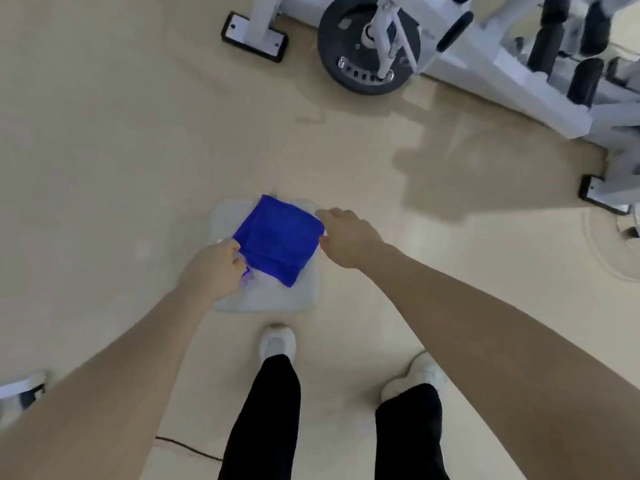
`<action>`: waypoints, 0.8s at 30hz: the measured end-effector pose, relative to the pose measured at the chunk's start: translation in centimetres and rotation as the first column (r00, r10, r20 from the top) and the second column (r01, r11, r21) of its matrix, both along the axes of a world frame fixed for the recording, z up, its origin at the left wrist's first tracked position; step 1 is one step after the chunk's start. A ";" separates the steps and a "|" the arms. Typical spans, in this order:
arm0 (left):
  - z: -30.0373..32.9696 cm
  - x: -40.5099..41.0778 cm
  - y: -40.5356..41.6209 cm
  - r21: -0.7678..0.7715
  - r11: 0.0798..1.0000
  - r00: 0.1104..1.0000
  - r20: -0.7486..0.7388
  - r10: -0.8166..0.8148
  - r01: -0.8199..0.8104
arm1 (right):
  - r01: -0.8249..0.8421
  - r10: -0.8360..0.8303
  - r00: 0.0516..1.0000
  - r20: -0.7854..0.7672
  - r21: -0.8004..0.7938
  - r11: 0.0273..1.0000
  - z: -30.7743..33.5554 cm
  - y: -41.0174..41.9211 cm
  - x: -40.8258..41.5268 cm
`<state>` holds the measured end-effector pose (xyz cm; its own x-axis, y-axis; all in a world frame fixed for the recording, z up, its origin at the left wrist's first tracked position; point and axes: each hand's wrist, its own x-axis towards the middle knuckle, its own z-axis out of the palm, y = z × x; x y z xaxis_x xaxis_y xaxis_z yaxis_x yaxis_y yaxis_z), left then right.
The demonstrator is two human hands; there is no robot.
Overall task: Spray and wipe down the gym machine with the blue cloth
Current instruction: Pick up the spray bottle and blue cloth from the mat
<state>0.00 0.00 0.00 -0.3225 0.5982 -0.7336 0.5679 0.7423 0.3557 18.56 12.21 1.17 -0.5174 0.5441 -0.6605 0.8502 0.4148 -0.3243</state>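
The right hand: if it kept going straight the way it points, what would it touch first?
Most likely the folded blue cloth on the pale square stool; the right hand is at its edge, though depth is unclear.

Beige floor [121,150] — pale mat [304,299], machine feet [254,36]

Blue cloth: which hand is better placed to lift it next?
Probably right. The right hand sits at the edge of the blue cloth, apparently holding nothing. The left hand is curled around something small and clear, likely the spray bottle, mostly hidden.
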 end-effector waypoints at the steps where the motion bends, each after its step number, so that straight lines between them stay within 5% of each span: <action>1: -2.2 -0.6 -0.3 -0.015 0.999 0.999 -0.006 0.046 -0.046 | -0.008 0.008 1.000 0.024 0.004 1.000 -1.9 -0.4 -1.5; 6: -12.0 -2.9 -0.6 -0.095 0.973 0.977 -0.031 0.209 -0.211 | 0.127 -0.138 0.989 0.059 0.158 0.979 -12.2 -0.4 -5.5; 12: -17.5 -2.0 -0.5 0.056 0.872 0.873 -0.013 0.488 -0.487 | 0.108 -0.139 0.977 0.160 0.192 0.975 -17.6 -0.2 -5.4; 15: -17.0 -1.7 -0.6 0.125 0.839 0.847 0.032 0.530 -0.529 | 0.237 -0.243 0.962 0.126 0.060 0.970 -17.0 -0.2 -4.6; 19: -13.4 -1.8 -0.7 0.064 0.913 0.902 0.199 0.384 -0.403 | 0.332 -0.335 0.938 0.087 0.041 0.942 -12.6 -0.5 -2.9; 24: -3.5 -0.5 1.5 0.019 0.913 0.783 0.521 0.339 -0.408 | 0.388 -0.386 0.919 0.080 -0.010 0.922 -3.7 0.2 -1.0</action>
